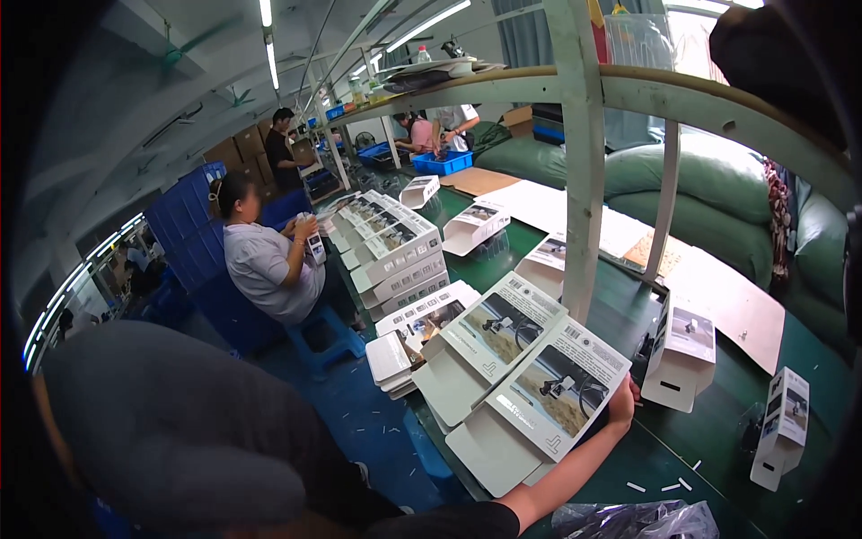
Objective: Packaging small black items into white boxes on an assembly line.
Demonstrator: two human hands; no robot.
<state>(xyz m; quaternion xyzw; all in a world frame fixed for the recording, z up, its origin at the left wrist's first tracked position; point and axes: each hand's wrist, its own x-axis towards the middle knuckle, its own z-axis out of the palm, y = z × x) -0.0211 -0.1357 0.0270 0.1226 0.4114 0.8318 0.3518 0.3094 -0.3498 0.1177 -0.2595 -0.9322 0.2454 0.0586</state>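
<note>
My right hand (622,402) curves round the right edge of an unfolded-flap cardboard box (566,386), its fingers partly hidden behind that side. The box is white with a printed picture on its face and a plain white flap hanging toward the near edge of the green table (646,458). Close against its left side lies a matching box (503,323), also with a flap out. Farther left sits a pile of more printed boxes (422,328) with white flaps. My left hand does not show.
Boxes stacked in a long row (386,229) line the table's left edge, near a seated person (269,251). Upright open boxes (684,350) stand at the right. A white post (582,162) rises behind my boxes. Clear plastic (633,521) lies at the near edge.
</note>
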